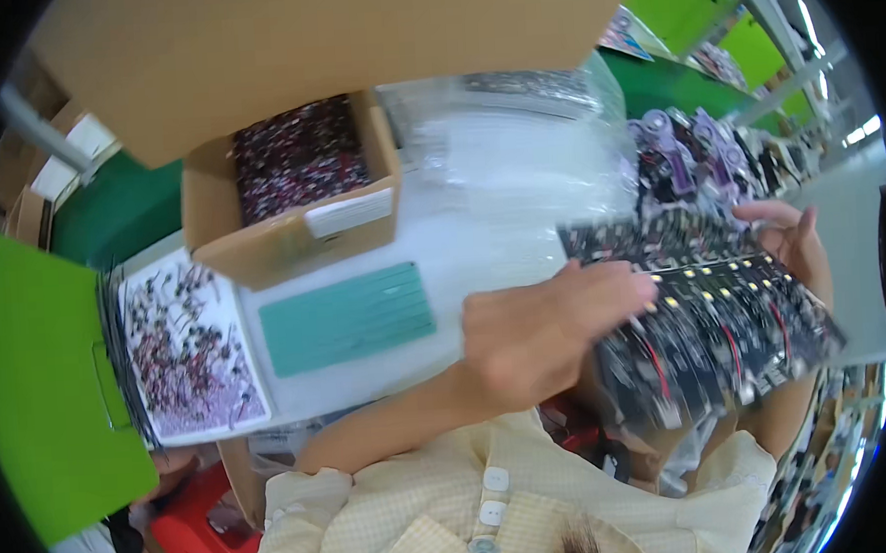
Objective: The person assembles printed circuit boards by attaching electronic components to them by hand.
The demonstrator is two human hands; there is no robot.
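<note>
A black circuit board panel (715, 312) is tilted in front of my chest at the right, its rows dotted with small yellowish parts and several red wires. My right hand (800, 248) grips its far right edge, with some fingers hidden behind it. My left hand (556, 326) reaches across the panel's left part. Its fingers are pressed together at the board's surface, and motion blur hides what is between them, if anything. On the table left of my left hand lies a flat green board panel (350, 319).
A cardboard box (296, 246) full of small dark red parts stands at the back. A white tray (259, 391) of wired parts sits at left, beside black cables (121, 353). Clear plastic bags (527, 162) lie behind; purple parts (682, 159) are heaped at right. Cardboard (331, 52) overhangs the table.
</note>
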